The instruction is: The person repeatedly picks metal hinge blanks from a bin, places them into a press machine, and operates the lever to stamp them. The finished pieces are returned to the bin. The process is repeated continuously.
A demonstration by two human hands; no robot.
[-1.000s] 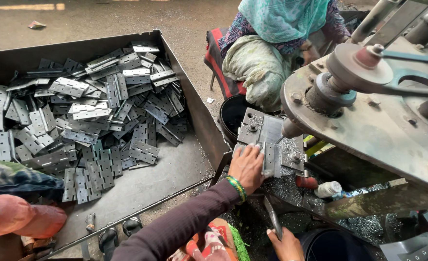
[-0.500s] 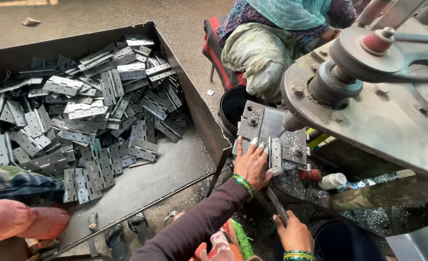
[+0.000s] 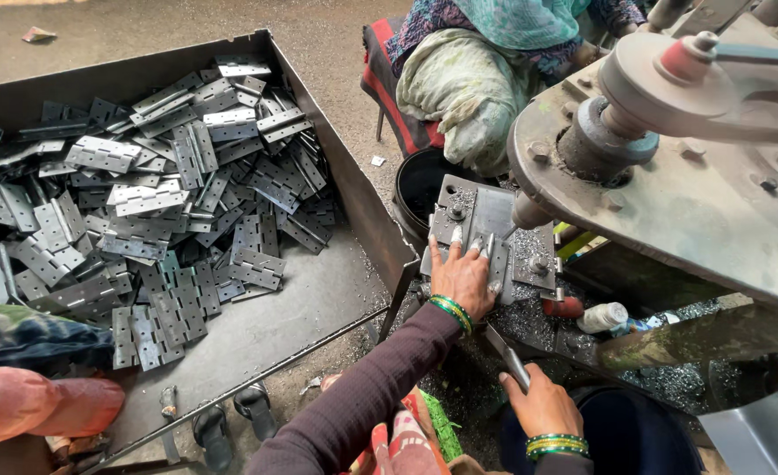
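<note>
My left hand [image 3: 464, 276] rests flat on a grey metal hinge [image 3: 497, 255] that lies on the press's steel die plate [image 3: 470, 207], fingers spread over it. My right hand [image 3: 543, 405] is closed around a dark metal lever handle [image 3: 510, 356] low in front of the machine. Green bangles circle both wrists. The big grey press machine [image 3: 688, 167] with its round pulley hangs over the plate at the right.
A large metal tray [image 3: 274, 325] at left holds a heap of several grey hinges [image 3: 151, 202]. Another person sits behind, by a black bucket [image 3: 424, 185]. Metal shavings cover the machine bed. A second person's clothed limbs show at the lower left edge [image 3: 28, 405].
My left hand has stayed on the hinge on the die plate. My right hand has come up into view and closed around the lever handle.
</note>
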